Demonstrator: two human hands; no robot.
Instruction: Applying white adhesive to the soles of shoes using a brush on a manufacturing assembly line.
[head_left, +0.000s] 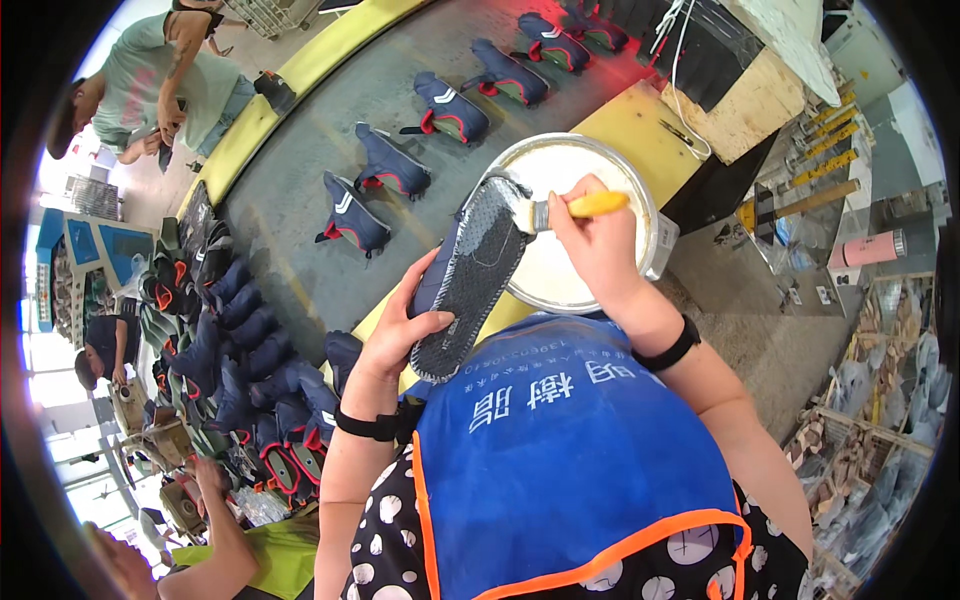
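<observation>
My left hand [400, 325] grips a navy shoe upper [478, 272], its dark stitched underside turned up and its toe end pointing away from me. The thumb lies on the near end of that underside. In my right hand [605, 240] is a paintbrush [598, 204] with a yellow handle. Its pale bristles touch the underside near the far end, at the right edge. Part of that surface looks wet and darker. Beneath the brush and my right hand stands a round metal pot [648, 190] of creamy white liquid [590, 165], partly hidden by the upper.
A grey conveyor belt [290, 270] carries a row of navy shoe uppers [452, 110] toward a red-lit opening [635, 75]. More uppers [250, 350] are piled at left. Co-workers [165, 85] are beyond the belt and at lower left. Racks [870, 430] stand at right.
</observation>
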